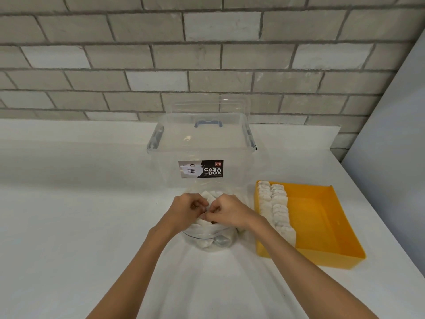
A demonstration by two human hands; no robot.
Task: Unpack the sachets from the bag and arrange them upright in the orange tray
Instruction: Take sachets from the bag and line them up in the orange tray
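A clear plastic bag [208,238] full of white sachets lies on the white table in front of me. My left hand [187,209] and my right hand [226,211] meet over its mouth, fingers curled, pinching white sachets [204,223] at the opening. More sachets [210,194] show just beyond my knuckles. To the right sits the orange tray [322,217]. Two rows of sachets [274,208] stand upright along its left wall; the rest of its floor is bare.
A clear lidded storage box [202,146] with a black "CASA BOX" label stands right behind the bag. A brick wall runs along the table's back edge, and a pale panel closes off the right side.
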